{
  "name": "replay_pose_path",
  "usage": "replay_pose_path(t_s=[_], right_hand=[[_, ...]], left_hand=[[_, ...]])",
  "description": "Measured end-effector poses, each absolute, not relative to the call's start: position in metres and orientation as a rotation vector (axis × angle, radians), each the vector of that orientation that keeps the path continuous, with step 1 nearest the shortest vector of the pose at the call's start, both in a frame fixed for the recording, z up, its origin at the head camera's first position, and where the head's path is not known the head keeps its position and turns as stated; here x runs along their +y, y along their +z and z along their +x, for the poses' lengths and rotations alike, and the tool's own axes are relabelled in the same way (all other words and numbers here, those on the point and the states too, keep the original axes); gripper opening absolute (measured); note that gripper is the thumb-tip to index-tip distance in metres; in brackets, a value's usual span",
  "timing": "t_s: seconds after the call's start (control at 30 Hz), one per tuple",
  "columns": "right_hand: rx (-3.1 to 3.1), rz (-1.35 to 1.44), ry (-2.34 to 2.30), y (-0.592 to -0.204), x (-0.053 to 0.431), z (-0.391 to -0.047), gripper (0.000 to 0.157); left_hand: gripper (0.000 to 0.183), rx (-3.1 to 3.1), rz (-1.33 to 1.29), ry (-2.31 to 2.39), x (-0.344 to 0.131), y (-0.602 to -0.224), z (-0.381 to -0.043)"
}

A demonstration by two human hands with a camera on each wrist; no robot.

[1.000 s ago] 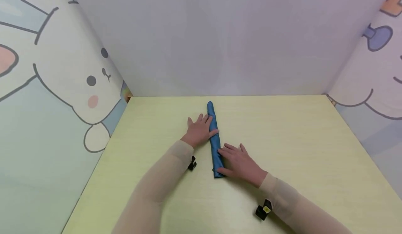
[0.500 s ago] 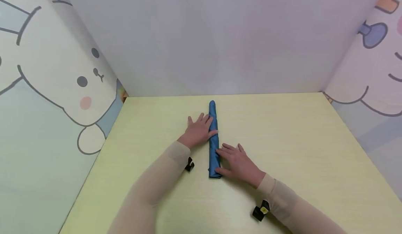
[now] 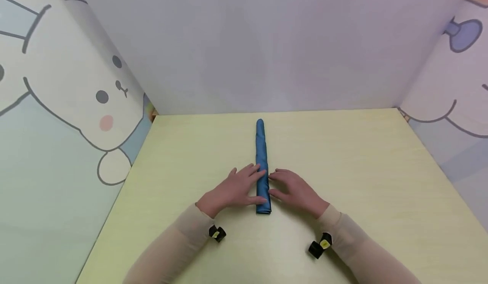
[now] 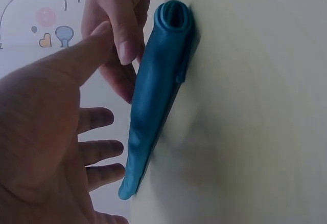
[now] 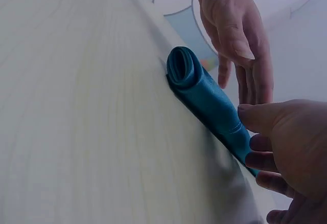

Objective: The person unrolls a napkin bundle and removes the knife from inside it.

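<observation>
A rolled-up blue cloth (image 3: 261, 146) lies lengthwise on the table, its narrow tip toward the back wall. In the left wrist view the near end of the cloth (image 4: 174, 19) shows spiral layers and a loose edge hanging on one side. My left hand (image 3: 234, 189) is spread at the roll's left, with its fingers and thumb overlapping the near half in the head view. On the other side my right hand (image 3: 299, 190) has loosely bent fingers, its fingertips right at the roll's edge. Neither hand grips the cloth (image 5: 204, 98).
The pale wooden table (image 3: 343, 157) spreads out on both sides of the roll. A plain wall (image 3: 244, 46) rises along its back edge, and cartoon-printed panels (image 3: 68, 106) flank it. Small black cameras (image 3: 217, 234) hang at the wrists.
My left hand has left the roll's far half and come back toward me, now level with the right. My right hand has slid slightly off the roll to its right side.
</observation>
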State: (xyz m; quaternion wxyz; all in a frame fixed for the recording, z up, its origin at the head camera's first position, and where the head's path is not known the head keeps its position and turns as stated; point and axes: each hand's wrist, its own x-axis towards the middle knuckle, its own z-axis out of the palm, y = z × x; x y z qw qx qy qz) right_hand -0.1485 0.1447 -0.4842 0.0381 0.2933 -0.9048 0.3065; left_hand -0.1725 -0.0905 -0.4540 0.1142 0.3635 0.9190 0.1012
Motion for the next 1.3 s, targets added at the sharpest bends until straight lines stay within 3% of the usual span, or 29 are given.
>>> replay_pose_path(t_s=[0.43, 0.87, 1.3], right_hand=[[-2.827, 0.884, 0.938, -0.481, 0.138, -0.142, 0.054], [-2.801, 0.730, 1.013, -0.476, 0.144, -0.132, 0.035], [-2.881, 0.688, 1.054, -0.479, 0.143, -0.126, 0.038]], left_hand=[[0.098, 2.729, 0.948, 0.315, -0.087, -0.465, -0.159], [0.099, 2.772, 0.930, 0.304, -0.086, -0.465, -0.148], [0.100, 2.808, 0.981, 0.309, -0.085, -0.467, -0.144]])
